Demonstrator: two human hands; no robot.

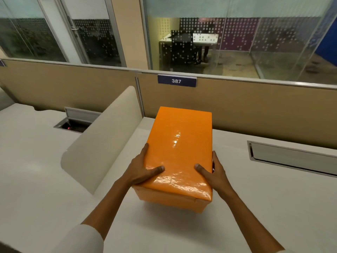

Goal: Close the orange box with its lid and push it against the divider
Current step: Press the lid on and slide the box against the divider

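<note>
An orange box (pixel 169 199) stands lengthwise on the white desk (pixel 237 198), its glossy orange lid (pixel 179 143) lying on top and covering it. My left hand (pixel 141 168) grips the lid's near left edge, thumb on top. My right hand (pixel 212 173) holds the near right edge the same way. The box's far end lies close to the tan back divider (pixel 237 108); I cannot tell whether they touch. A cream side divider (pixel 107 136) stands just left of the box.
A closed metal cable flap (pixel 291 157) is set into the desk at the right. An open cable hatch (pixel 74 121) sits on the neighbouring desk at the left. A blue label reading 387 (pixel 176 80) hangs on the back divider. Glass walls rise behind.
</note>
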